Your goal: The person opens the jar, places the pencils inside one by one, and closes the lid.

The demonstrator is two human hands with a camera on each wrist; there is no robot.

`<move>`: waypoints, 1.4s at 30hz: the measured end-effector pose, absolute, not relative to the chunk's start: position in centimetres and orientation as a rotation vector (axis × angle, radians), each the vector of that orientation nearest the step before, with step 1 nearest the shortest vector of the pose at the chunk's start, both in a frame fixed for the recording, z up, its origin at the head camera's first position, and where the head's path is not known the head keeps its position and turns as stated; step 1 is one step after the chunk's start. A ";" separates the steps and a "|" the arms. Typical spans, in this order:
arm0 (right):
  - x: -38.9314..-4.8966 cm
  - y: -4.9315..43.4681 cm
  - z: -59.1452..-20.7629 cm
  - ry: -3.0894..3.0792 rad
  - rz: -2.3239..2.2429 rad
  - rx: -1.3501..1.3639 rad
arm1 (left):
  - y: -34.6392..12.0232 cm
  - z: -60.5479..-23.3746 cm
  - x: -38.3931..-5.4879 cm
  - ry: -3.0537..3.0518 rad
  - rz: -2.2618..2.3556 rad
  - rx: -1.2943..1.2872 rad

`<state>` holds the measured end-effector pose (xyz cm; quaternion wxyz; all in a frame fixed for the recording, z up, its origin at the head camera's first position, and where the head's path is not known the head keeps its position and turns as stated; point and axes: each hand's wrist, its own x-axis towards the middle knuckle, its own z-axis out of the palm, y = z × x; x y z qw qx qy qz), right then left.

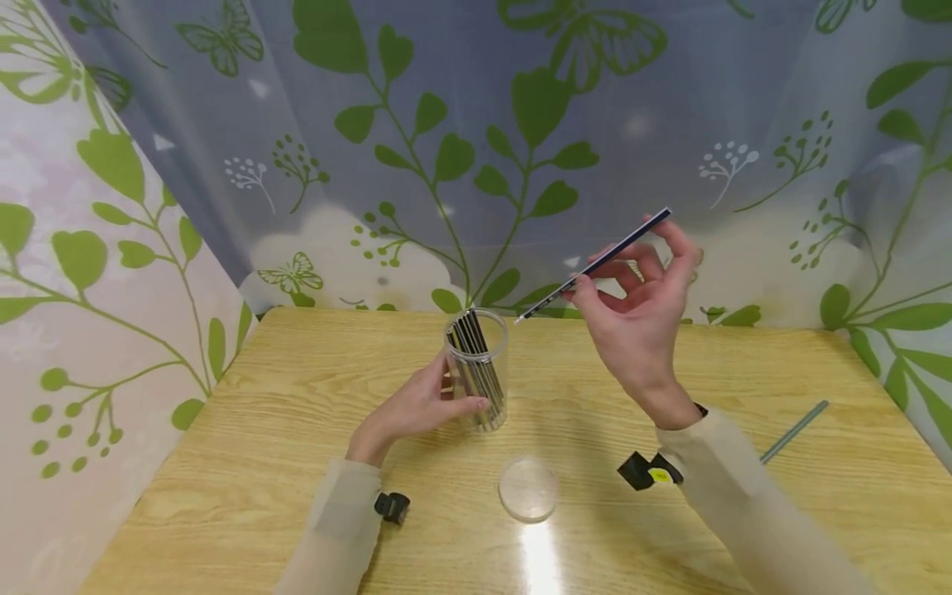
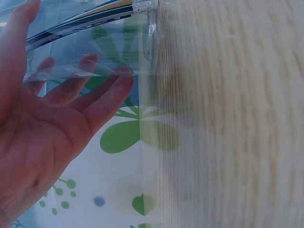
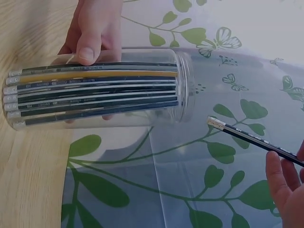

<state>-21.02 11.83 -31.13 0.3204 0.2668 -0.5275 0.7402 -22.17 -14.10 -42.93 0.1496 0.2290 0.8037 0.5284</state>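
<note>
On the table stands a clear jar [image 1: 502, 376], its mouth uncovered, with several dark pencils [image 1: 474, 339] leaning inside. My left hand [image 1: 420, 405] grips it from the left, thumb across the front and fingers behind. In the right wrist view one yellow-orange pencil [image 3: 128, 74] shows among the dark ones, eraser ends toward the jar's bottom. My right hand [image 1: 643, 306] pinches a dark pencil [image 1: 625, 248] between thumb and fingers, raised to the right of the jar. This pencil slants, its eraser end [image 3: 216, 123] low and close to the jar's mouth.
A round clear lid [image 1: 528, 490] lies on the wooden table [image 1: 297, 479] in front of the jar. A thin grey-green stick [image 1: 794, 431] lies at the right, partly behind my right sleeve. A leaf-patterned curtain [image 1: 446, 223] hangs behind the table.
</note>
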 end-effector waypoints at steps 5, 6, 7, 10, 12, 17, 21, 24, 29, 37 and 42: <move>-21.3 10.9 -31.4 -1.387 1.930 0.724 | -14.1 -42.9 -22.2 2.308 1.526 0.641; -21.4 10.7 -31.6 -1.393 1.922 0.727 | -14.1 -42.9 -22.2 2.308 1.528 0.639; -21.4 10.6 -31.7 -1.403 1.910 0.729 | -14.1 -42.9 -22.3 2.308 1.528 0.637; -21.7 10.2 -32.1 -1.421 1.889 0.738 | -14.1 -42.9 -22.3 2.309 1.525 0.635; -21.8 10.1 -32.3 -1.439 1.876 0.746 | -14.0 -42.9 -22.3 2.310 1.521 0.639; -22.2 9.9 -32.8 -1.502 1.825 0.763 | -13.9 -43.0 -22.3 2.309 1.529 0.646; -22.5 9.6 -33.1 -1.555 1.752 0.796 | -14.0 -43.0 -22.4 2.317 1.528 0.651; -22.6 9.3 -33.5 -1.597 1.664 0.834 | -14.0 -43.0 -22.4 2.310 1.526 0.660; -22.7 8.8 -34.1 -1.648 1.497 0.912 | -14.0 -43.1 -22.5 2.298 1.528 0.676; -23.3 8.1 -35.1 -1.748 1.365 0.990 | -14.1 -43.0 -22.3 2.306 1.530 0.659; -23.6 7.8 -35.7 -1.800 1.327 1.016 | -14.1 -43.0 -22.3 2.305 1.535 0.661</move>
